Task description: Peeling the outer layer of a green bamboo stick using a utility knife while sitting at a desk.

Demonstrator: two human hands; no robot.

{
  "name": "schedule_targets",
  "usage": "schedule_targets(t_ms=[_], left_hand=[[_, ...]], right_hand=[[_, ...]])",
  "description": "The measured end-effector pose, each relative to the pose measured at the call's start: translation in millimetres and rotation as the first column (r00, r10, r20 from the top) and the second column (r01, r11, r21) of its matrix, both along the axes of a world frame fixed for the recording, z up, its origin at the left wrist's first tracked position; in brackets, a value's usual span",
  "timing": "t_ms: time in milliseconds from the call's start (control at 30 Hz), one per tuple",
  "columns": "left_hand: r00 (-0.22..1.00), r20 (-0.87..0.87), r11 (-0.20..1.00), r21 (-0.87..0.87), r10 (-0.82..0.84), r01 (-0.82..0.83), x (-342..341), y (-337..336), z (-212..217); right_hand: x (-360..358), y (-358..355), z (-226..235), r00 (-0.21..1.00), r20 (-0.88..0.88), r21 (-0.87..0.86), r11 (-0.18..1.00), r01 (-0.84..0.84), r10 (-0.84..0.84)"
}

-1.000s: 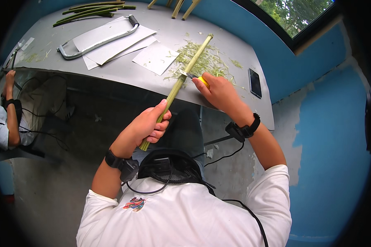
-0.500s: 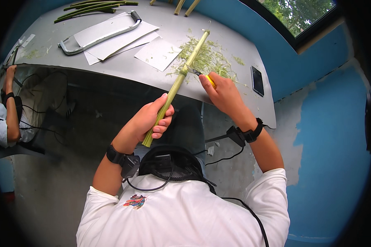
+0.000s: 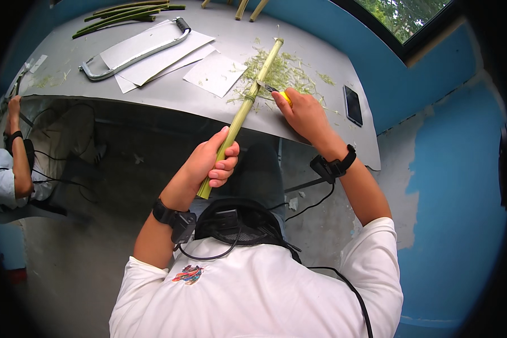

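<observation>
I see my left hand (image 3: pixel 211 163) fisted low on the stiff, light bamboo stalk (image 3: pixel 248 104), my right hand (image 3: pixel 304 112) at two o'clock gripping the yellow knife (image 3: pixel 279 93).

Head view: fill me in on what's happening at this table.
A person holds a long green stalk in the left hand, its lower end toward the body and its far end resting on the grey table. The right hand presses a yellow-handled knife against the stalk's middle. Green shavings lie scattered around the blade. Farther off lie paper sheets, a hacksaw, more stalks and a phone. Another person's arm shows at the left edge.
</observation>
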State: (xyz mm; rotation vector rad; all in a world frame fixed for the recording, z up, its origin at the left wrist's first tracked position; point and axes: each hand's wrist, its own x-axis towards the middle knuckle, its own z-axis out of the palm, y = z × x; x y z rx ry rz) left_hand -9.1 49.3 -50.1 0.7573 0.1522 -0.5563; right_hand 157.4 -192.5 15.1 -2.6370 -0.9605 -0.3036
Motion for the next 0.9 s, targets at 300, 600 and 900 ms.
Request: schedule_targets(t_ms=[300, 600, 900], left_hand=[[0.996, -0.057, 0.923, -0.384, -0.066, 0.039, 2.1, 5.3, -10.4], [0.998, -0.050, 0.935, -0.354, -0.046, 0.025, 4.0, -3.0, -9.1], [0.992, -0.087, 0.986, -0.128, 0.094, -0.105, -0.1, -6.9, 5.8]], right_hand=[[-11.3, -1.0, 1.0, 0.992, -0.093, -0.012, 0.996, -0.092, 0.090], [23.9, -9.1, 11.0, 0.996, 0.060, -0.031, 0.997, 0.073, -0.071], [-9.2, -2.2, 6.3, 0.990, -0.102, 0.031, 0.995, -0.099, 0.101]])
